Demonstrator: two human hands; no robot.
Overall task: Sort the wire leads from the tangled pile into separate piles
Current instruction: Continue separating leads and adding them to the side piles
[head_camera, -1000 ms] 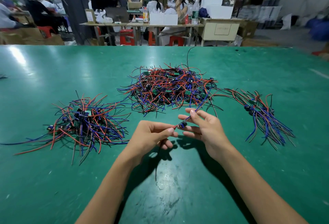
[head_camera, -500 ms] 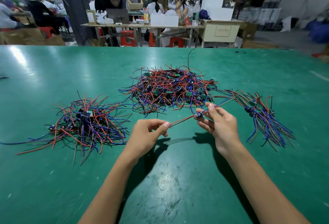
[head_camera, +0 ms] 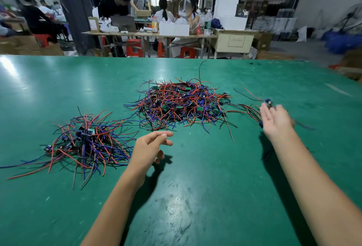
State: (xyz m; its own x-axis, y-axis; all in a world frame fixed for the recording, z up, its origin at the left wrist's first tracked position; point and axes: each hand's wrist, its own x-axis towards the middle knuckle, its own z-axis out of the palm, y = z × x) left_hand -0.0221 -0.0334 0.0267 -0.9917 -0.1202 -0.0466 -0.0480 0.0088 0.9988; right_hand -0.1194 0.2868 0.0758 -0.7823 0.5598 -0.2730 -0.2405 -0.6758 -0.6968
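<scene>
right hand [head_camera: 277, 122] has swung out right from centre since half a second ago, over the right pile [head_camera: 252, 111], which it mostly hides. it carries a lead [head_camera: 268, 102] at its fingertips; too blurred to tell the grip. left hand [head_camera: 148, 149] has let go of the wire, fingers loosely apart, holding nothing, hovering between left pile [head_camera: 88, 142] and tangled pile [head_camera: 182, 103]. green table [head_camera: 195, 196] is bare in front of both arms; far edge well behind the tangle.
</scene>
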